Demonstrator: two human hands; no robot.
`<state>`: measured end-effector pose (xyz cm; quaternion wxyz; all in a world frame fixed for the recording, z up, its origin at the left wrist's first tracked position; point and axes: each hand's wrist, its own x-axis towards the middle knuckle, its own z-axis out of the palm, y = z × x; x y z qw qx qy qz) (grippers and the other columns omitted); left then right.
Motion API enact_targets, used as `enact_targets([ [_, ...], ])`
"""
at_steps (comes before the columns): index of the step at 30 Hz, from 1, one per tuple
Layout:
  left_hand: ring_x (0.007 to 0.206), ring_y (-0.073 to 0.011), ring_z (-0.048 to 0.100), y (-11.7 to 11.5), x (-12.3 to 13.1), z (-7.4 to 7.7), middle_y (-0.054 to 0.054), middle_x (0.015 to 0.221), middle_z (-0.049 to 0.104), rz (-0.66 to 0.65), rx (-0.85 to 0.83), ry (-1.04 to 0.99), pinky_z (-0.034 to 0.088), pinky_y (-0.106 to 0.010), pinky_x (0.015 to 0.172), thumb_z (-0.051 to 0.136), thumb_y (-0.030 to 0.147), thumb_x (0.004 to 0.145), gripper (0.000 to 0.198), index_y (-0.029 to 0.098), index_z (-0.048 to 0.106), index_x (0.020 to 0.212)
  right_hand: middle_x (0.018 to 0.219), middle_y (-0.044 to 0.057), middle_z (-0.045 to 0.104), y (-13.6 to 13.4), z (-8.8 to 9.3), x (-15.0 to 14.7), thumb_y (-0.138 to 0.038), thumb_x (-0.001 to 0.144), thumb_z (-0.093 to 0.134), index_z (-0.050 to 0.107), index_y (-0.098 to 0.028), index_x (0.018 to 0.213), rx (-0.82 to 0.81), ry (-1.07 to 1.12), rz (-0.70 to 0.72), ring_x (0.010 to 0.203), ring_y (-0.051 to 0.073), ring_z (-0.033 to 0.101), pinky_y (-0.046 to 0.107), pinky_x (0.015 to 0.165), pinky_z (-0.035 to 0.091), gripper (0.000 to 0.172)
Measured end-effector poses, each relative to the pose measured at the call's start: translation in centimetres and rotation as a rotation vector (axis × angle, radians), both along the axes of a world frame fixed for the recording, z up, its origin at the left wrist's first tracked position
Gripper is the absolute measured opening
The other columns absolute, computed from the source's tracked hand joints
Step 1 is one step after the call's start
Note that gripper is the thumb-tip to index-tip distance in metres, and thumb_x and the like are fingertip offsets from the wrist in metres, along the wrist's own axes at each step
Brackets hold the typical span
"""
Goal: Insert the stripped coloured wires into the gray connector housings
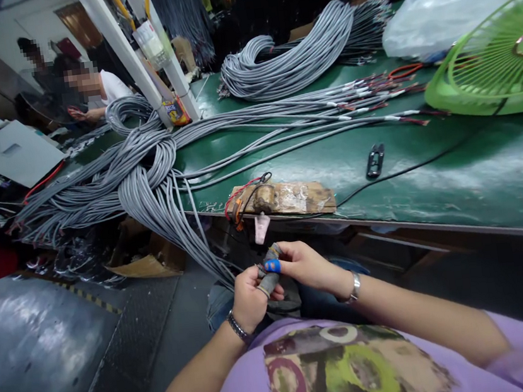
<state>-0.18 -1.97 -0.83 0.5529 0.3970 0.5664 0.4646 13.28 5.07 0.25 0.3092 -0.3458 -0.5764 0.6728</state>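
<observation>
My left hand (pixel 249 298) is closed around a short, dark grey, tube-like piece (pixel 268 283) over my lap. My right hand (pixel 309 268) pinches the upper end of the same piece; blue tape (pixel 272 266) wraps one of its fingers. What exactly the piece is, I cannot make out. A bundle of grey cables (pixel 147 200) droops over the table edge and runs down close behind my left hand. Just beyond my hands, at the table's edge, lies a worn wooden board (pixel 300 197) with red and black wires and a pale pink tab (pixel 262 228) hanging from it.
On the green table (pixel 313 151) are a small black tool (pixel 375 161), a coil of grey cables (pixel 291 52) and cables with stripped ends. A green fan (pixel 492 59) and a plastic bag (pixel 448 7) occupy the right. White posts (pixel 129 53) rise at the back; another person (pixel 109 87) sits far left.
</observation>
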Motion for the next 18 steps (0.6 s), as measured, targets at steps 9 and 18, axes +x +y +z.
enact_targets([
  [9,0.041,-0.0105,0.054,0.1,0.2,-0.7,0.001,0.052,0.061,0.228,0.05,-0.169,0.043,-0.021,0.044,0.067,0.042,0.069,0.029,0.016,0.055,0.066,0.058,-0.002,0.056,-0.1,-0.8,-0.8,-0.046,0.064,0.072,0.058,-0.017,0.066,-0.035,0.073,-0.05,0.054,0.01,0.045,0.024,0.053,0.037,0.033],
  [18,0.033,-0.0054,0.043,0.7,-0.7,0.6,0.003,0.046,0.055,0.253,0.064,-0.235,0.03,-0.017,0.034,0.069,0.042,0.068,0.03,0.015,0.056,0.066,0.062,-0.002,0.053,1.3,-2.1,-0.2,-0.055,0.073,0.063,0.058,-0.017,0.071,-0.331,0.286,-0.08,0.051,0.008,0.043,0.024,0.053,0.042,0.039],
])
